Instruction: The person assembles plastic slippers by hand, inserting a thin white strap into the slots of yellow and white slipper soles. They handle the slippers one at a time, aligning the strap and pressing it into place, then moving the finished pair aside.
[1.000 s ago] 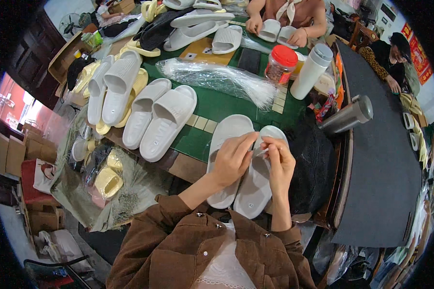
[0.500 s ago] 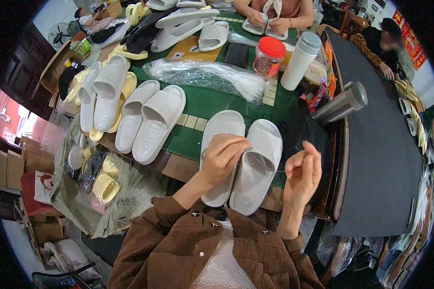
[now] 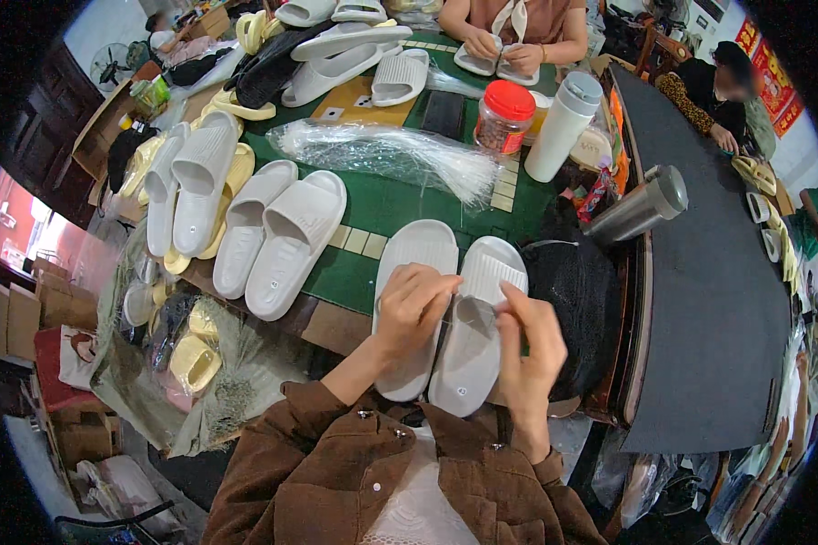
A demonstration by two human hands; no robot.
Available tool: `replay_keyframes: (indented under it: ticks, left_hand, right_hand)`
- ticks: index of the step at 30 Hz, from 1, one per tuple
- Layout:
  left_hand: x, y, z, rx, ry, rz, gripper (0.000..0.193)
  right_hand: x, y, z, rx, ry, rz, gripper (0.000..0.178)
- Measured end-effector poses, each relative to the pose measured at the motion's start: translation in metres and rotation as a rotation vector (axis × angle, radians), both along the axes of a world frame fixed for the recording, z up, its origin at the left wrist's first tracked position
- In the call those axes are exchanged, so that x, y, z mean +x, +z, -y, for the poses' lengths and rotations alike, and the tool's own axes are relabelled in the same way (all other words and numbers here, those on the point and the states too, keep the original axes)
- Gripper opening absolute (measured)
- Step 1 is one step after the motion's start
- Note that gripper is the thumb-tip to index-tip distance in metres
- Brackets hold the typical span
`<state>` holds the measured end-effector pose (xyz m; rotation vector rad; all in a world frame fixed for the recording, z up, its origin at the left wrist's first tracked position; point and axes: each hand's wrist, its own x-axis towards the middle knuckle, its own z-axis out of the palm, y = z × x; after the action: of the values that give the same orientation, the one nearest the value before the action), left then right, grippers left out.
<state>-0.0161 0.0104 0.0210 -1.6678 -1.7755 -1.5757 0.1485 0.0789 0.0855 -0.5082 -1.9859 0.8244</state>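
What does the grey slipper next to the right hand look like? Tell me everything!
The grey slipper is a smooth, pale slide that looks like rubbery foam. Its wide band is ribbed, and a small round label marks the heel. It lies sole down, toe pointing away from the person, beside a matching slide. The right hand is over its right edge; whether they touch isn't clear.

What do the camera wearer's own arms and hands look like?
Loose, brown fabric sleeves cover the arms and end on the forearms, leaving the wrists uncovered. The left hand and right hand are gloveless; no ring, watch or bracelet can be made out.
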Motion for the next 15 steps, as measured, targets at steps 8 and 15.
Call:
replay_keyframes:
  ticks: [8, 15]
  left_hand:
    - [0.001, 0.005, 0.002, -0.011, -0.005, -0.044, 0.013]
    - [-0.009, 0.005, 0.006, 0.009, -0.090, -0.050, 0.016]
  right_hand:
    - [-0.023, -0.021, -0.009, 0.292, -0.104, 0.200, 0.025]
    - [-0.011, -0.019, -0.010, 0.180, -0.081, 0.163, 0.012]
